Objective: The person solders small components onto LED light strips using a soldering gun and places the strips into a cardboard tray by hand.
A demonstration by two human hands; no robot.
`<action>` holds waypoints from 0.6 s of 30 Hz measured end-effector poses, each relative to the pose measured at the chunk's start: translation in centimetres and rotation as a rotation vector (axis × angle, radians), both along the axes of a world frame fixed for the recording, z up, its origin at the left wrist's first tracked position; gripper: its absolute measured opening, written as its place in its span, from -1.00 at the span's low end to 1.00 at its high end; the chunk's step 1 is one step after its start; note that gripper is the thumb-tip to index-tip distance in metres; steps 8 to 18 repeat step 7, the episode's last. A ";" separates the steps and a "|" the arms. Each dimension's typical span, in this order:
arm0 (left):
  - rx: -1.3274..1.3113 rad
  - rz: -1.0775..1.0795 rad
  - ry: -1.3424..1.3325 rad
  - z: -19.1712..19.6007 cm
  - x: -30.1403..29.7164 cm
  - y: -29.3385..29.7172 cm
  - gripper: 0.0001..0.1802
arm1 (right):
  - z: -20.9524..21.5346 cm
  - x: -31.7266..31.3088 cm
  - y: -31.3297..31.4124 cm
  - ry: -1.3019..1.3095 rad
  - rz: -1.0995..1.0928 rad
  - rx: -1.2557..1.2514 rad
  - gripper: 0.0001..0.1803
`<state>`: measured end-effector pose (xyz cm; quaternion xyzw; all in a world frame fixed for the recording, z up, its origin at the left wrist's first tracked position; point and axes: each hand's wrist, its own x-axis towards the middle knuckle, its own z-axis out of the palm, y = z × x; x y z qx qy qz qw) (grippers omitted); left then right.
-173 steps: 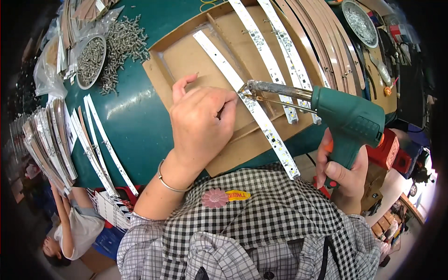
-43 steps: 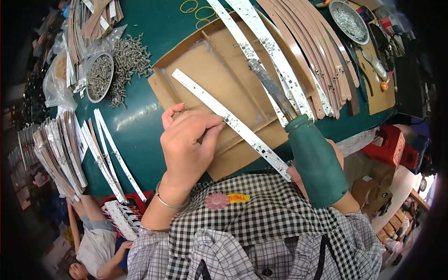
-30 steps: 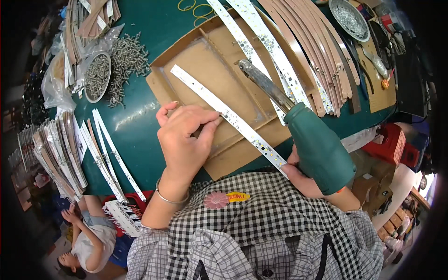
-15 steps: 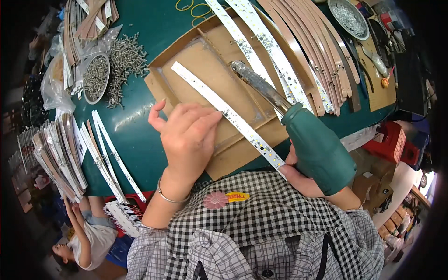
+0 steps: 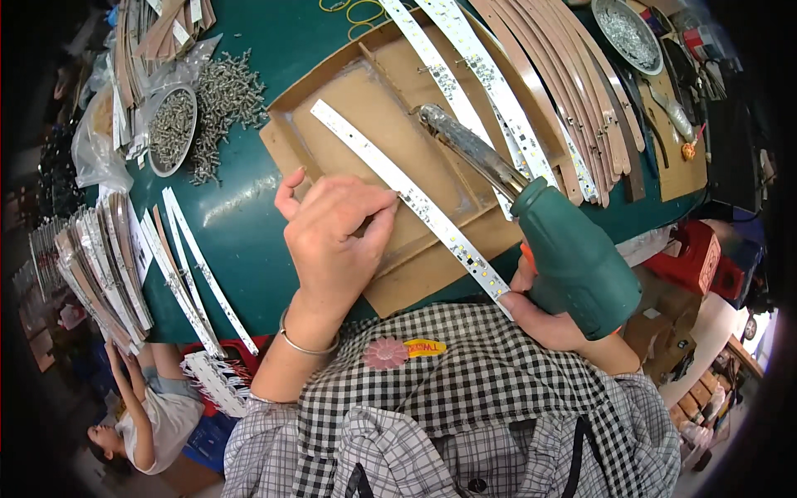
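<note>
A white LED circuit strip [image 5: 415,202] slants over a cardboard tray [image 5: 332,79]. My right hand [image 5: 552,319] is closed round a green pistol-shaped soldering gun [image 5: 581,257], its thumb also pressing the strip's near end. The gun's dark metal tip [image 5: 448,129] points up and left, above the tray and apart from the strip. My left hand [image 5: 336,232] is closed, thumb and forefinger pinched together at the strip's edge near its middle. What lies between those fingertips, if anything, is too small to make out. Its little finger sticks out.
More LED strips [image 5: 461,100] lie across the tray's right side, beside stacked brown strips [image 5: 573,100]. Small metal parts [image 5: 224,104] are heaped by a bowl [image 5: 173,133] at left. Strip bundles [image 5: 100,274] line the left edge. Another person [image 5: 154,419] is at lower left.
My left thumb and forefinger have drawn together into a pinch beside the strip. The rest of the scene has shifted slightly in view; my right hand keeps its hold on the gun and strip.
</note>
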<state>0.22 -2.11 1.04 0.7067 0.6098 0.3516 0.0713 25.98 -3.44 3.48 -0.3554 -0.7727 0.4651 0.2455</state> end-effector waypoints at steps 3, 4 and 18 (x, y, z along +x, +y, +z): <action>0.038 -0.028 0.067 0.2 -0.1 0.0 -0.81 | 0.2 -0.1 0.0 0.015 -0.009 -0.003 -0.35; 0.078 -0.051 0.120 0.1 0.0 0.0 -0.81 | 0.1 -0.1 0.0 0.012 -0.012 -0.004 -0.35; 0.085 -0.125 0.131 0.3 0.0 0.1 -0.81 | -0.2 0.2 -0.2 0.027 -0.012 -0.011 -0.32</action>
